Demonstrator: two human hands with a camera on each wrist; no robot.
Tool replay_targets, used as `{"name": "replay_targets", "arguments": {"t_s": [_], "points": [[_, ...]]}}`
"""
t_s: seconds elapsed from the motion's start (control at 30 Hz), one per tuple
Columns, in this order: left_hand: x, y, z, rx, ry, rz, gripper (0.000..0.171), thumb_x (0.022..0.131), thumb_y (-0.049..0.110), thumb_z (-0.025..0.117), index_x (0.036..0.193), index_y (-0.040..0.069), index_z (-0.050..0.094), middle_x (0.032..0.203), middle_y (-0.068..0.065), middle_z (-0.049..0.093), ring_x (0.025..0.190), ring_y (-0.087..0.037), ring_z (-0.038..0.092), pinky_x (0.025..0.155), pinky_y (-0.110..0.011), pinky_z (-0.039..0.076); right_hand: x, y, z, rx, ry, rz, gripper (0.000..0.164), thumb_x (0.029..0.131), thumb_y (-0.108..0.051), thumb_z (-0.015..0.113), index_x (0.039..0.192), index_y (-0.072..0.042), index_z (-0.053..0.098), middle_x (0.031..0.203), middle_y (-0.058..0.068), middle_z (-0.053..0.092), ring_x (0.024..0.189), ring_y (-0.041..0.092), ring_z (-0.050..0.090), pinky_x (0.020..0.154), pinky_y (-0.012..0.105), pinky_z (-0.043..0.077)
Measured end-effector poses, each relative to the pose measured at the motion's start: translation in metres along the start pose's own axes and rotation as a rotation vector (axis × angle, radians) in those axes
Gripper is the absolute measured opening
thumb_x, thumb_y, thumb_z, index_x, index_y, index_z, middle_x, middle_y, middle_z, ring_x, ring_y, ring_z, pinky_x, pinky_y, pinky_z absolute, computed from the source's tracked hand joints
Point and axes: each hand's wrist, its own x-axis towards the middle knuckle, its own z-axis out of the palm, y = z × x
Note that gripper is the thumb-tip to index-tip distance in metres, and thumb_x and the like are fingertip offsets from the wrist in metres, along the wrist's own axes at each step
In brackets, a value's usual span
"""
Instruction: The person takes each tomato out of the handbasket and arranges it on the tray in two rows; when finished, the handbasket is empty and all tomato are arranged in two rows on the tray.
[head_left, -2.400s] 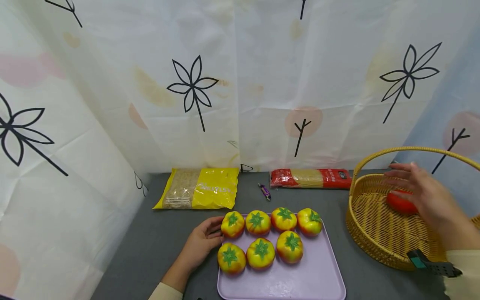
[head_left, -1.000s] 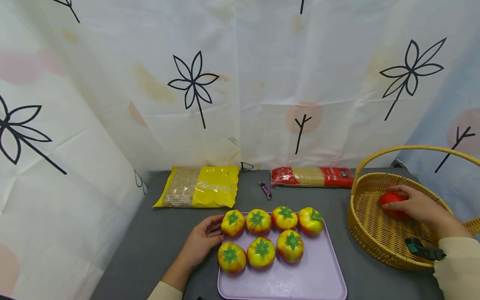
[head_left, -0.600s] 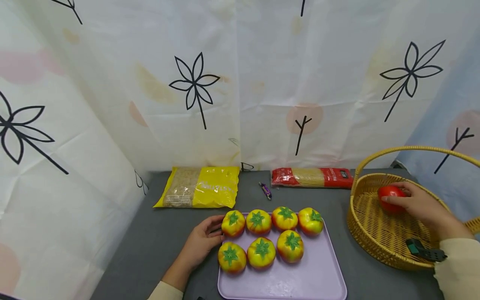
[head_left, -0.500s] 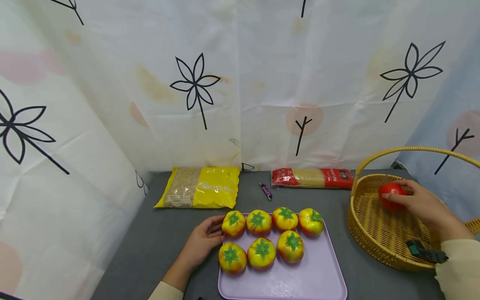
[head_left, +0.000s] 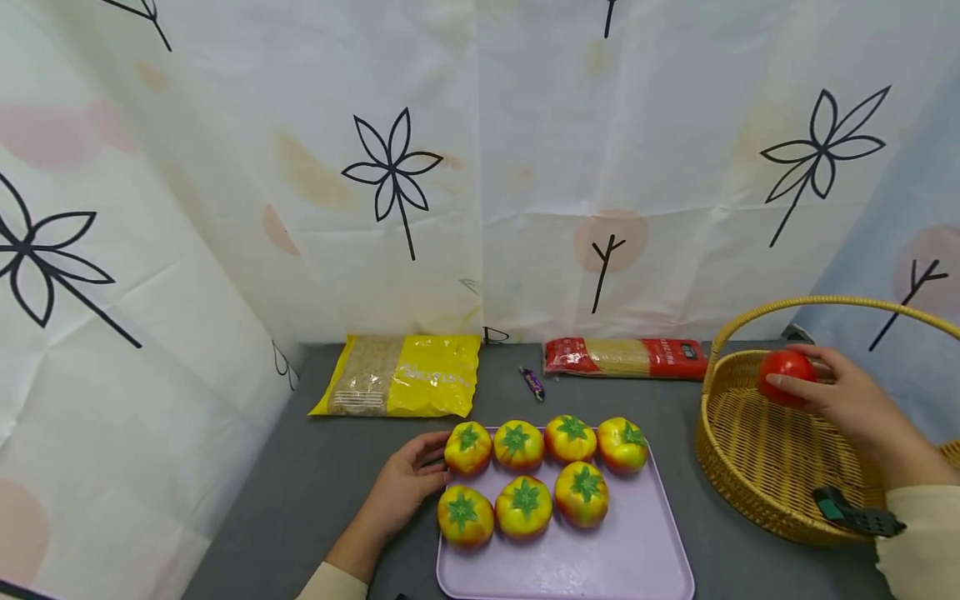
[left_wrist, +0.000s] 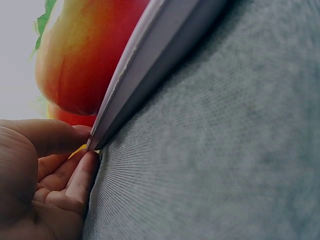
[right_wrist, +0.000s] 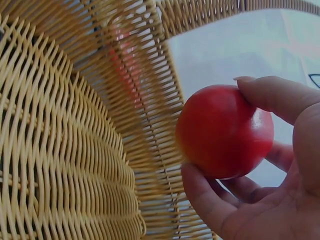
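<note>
In the head view, my right hand (head_left: 861, 410) holds a red tomato (head_left: 782, 377) above the wicker basket (head_left: 708, 467) at the right. The right wrist view shows thumb and fingers curled round this smooth tomato (right_wrist: 220, 132), with the woven basket wall (right_wrist: 75, 165) beside it. At the left edge of a lilac tray (head_left: 637, 554), my left hand (head_left: 405, 483) pinches the rim (left_wrist: 115, 90) between thumb and fingers. Several yellow-red tomatoes (head_left: 522, 507) with green star-shaped tops stand in two rows on the tray.
Behind the tray lie a yellow packet (head_left: 401, 377), a small purple-wrapped candy (head_left: 532, 384) and a red noodle packet (head_left: 624, 357). The basket's tall handle (head_left: 832, 299) arches over its opening. A patterned cloth (head_left: 517, 175) hangs behind the grey table (head_left: 292, 500).
My right hand reached down into the basket, took hold of the red tomato and has lifted it off the basket floor. The left hand has stayed at the tray's edge.
</note>
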Motion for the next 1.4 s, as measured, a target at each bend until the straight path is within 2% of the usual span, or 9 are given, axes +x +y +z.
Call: {"name": "replay_targets", "arguments": {"t_s": [0.23,0.6,0.77,0.87,0.93,1.0,1.1,1.2,1.4], "points": [[0.001,-0.001,0.000,0.014,-0.009,0.008,0.059,0.096,-0.004,0.077,0.151,-0.006,0.056,0.151,-0.025,0.058,0.137,-0.042,0.058,0.104,-0.036,0.056,-0.006,-0.014,0.002,0.018,-0.043,-0.015,0.081,0.113,-0.026,0.063,0.159,0.015,0.012,0.147,0.048,0.029,0.124,0.060,0.041,0.072,0.020,0.056],[-0.001,0.000,0.000,0.018,-0.001,0.008,0.058,0.096,-0.005,0.076,0.150,-0.006,0.057,0.151,-0.024,0.059,0.138,-0.042,0.058,0.105,-0.037,0.056,-0.018,-0.035,0.015,-0.044,-0.028,-0.102,0.084,0.107,-0.026,0.075,0.165,0.004,0.023,0.145,0.037,0.041,0.113,0.043,0.054,0.073,0.024,0.059],[-0.001,0.000,0.001,-0.006,-0.005,0.009,0.059,0.096,-0.006,0.076,0.151,-0.007,0.055,0.151,-0.024,0.058,0.139,-0.042,0.057,0.106,-0.038,0.055,-0.028,-0.041,0.025,0.000,-0.057,-0.132,0.074,0.106,-0.017,0.075,0.158,0.004,0.027,0.146,0.034,0.041,0.108,0.017,0.059,0.077,0.023,0.060],[-0.001,0.000,0.001,-0.019,-0.005,0.011,0.059,0.096,-0.007,0.075,0.151,-0.008,0.055,0.151,-0.025,0.058,0.139,-0.042,0.056,0.106,-0.038,0.055,-0.033,-0.039,0.031,0.071,-0.068,-0.183,0.063,0.105,-0.008,0.074,0.154,-0.009,0.034,0.146,0.029,0.039,0.103,0.001,0.060,0.079,0.022,0.061],[-0.001,0.000,0.000,-0.020,-0.004,0.012,0.059,0.096,-0.008,0.075,0.151,-0.008,0.055,0.151,-0.025,0.058,0.140,-0.042,0.056,0.106,-0.038,0.055,-0.037,-0.038,0.035,0.110,-0.081,-0.214,0.063,0.105,-0.004,0.073,0.155,-0.020,0.037,0.147,0.023,0.037,0.106,-0.003,0.060,0.080,0.023,0.061],[-0.001,0.000,0.001,-0.020,-0.002,0.010,0.059,0.096,-0.008,0.075,0.151,-0.007,0.055,0.151,-0.024,0.058,0.139,-0.041,0.056,0.106,-0.037,0.055,-0.040,-0.037,0.039,0.116,-0.095,-0.225,0.064,0.106,-0.005,0.072,0.158,-0.025,0.040,0.148,0.018,0.037,0.107,-0.001,0.060,0.082,0.023,0.061],[-0.001,0.001,0.001,-0.021,-0.002,0.012,0.059,0.096,-0.007,0.075,0.151,-0.007,0.055,0.151,-0.024,0.058,0.139,-0.041,0.056,0.106,-0.037,0.055,-0.046,-0.039,0.045,0.110,-0.107,-0.222,0.064,0.106,-0.007,0.072,0.161,-0.014,0.042,0.149,0.017,0.039,0.108,0.002,0.060,0.083,0.024,0.061],[-0.001,0.001,0.001,-0.021,0.000,0.014,0.059,0.095,-0.007,0.076,0.150,-0.008,0.056,0.151,-0.024,0.058,0.139,-0.042,0.056,0.107,-0.038,0.055,-0.050,-0.041,0.055,0.124,-0.116,-0.220,0.062,0.105,-0.004,0.073,0.157,-0.002,0.040,0.148,0.023,0.041,0.106,0.003,0.062,0.082,0.025,0.062],[-0.001,0.001,0.001,-0.011,0.002,0.014,0.059,0.095,-0.007,0.076,0.150,-0.007,0.056,0.151,-0.024,0.058,0.140,-0.042,0.056,0.107,-0.039,0.055,-0.058,-0.050,0.075,0.215,-0.108,-0.214,0.044,0.108,-0.004,0.067,0.145,-0.001,0.044,0.143,0.022,0.042,0.106,0.008,0.064,0.083,0.025,0.062]]}}
